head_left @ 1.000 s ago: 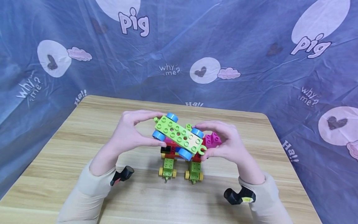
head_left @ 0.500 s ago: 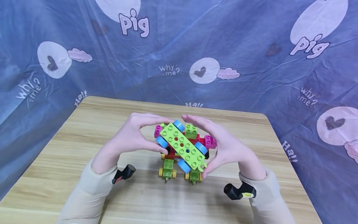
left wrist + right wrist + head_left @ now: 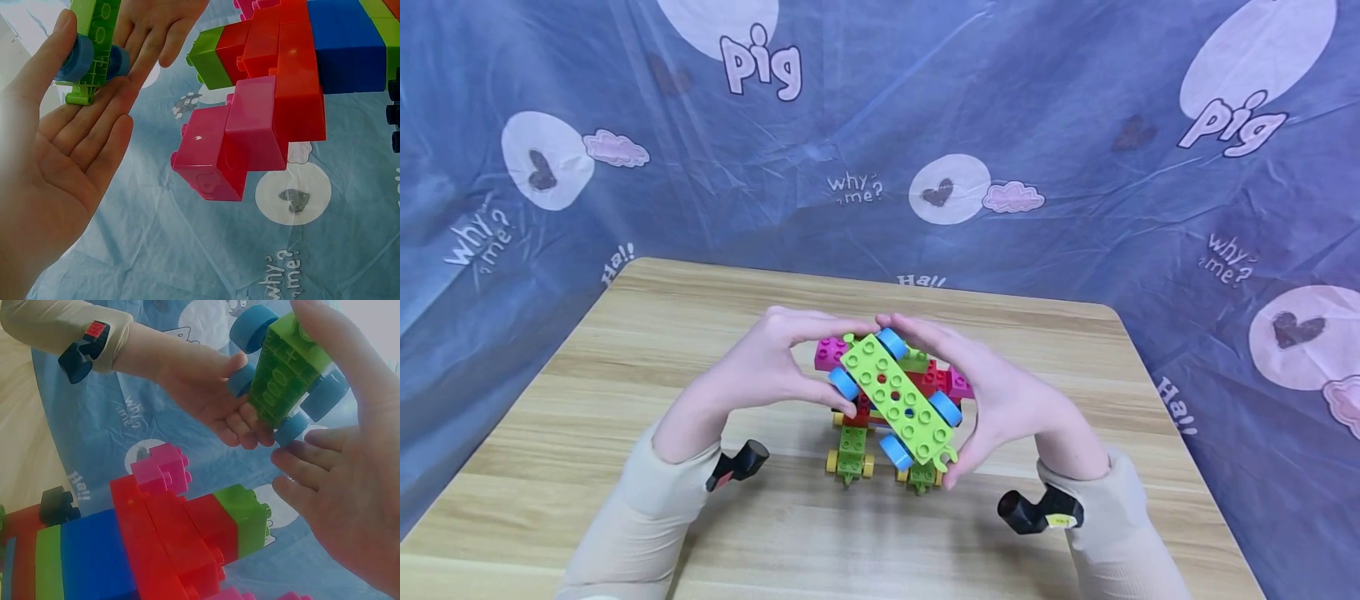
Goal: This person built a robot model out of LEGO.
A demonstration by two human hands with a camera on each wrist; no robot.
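Observation:
A lime-green toy wheeled base with studs and blue wheels is held aslant above the table, its hooked end toward the lower right. My left hand grips its upper-left end, thumb at one blue wheel and fingers behind the far one. Curved round the other side is my right hand, its thumb by the hook and its fingertips close to the left fingers at the far wheel. Partly hidden behind it stands a build of blocks in red, pink, blue and green.
Two small green bases with yellow wheels, one at the left and one at the right, stick out at the build's front. The wooden table runs back to a printed blue cloth. Each wrist carries a black camera.
The wheeled base has turned clockwise, its hooked end swinging down toward me. My left hand has shifted slightly right; my right fingers have moved left along the far side.

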